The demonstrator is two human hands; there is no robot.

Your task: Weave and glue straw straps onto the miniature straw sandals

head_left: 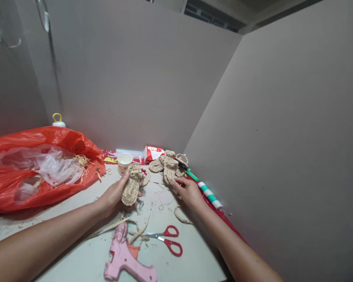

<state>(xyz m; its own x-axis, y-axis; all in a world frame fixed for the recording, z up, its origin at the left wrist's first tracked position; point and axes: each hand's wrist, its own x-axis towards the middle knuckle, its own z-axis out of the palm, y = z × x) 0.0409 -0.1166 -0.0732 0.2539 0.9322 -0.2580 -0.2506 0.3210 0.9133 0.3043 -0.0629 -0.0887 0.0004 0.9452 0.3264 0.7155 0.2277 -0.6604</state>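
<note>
My left hand (113, 196) is closed around a small woven straw slipper (131, 188), sole lengthwise and its wrapped strap toward the top. Red beads (143, 171) show right beside that strap. Over at the pile, my right hand (188, 191) has its thumb and fingertips together on the lower end of another straw slipper (170, 172). More straw slippers (156, 165) lie bunched behind it. Below the hands lie red-handled scissors (171, 239), a pink glue gun (126, 258) and loose straw strips (113, 226). A short braided cord (181, 216) rests under my right wrist.
A red plastic bag (88, 150) with clear plastic and straw scraps fills the left side. Toward the back stand a paper cup (124, 162), a red-and-white box (153, 152) and glue sticks (126, 154). A green-and-white roll (210, 195) lies by the right grey partition (282, 129).
</note>
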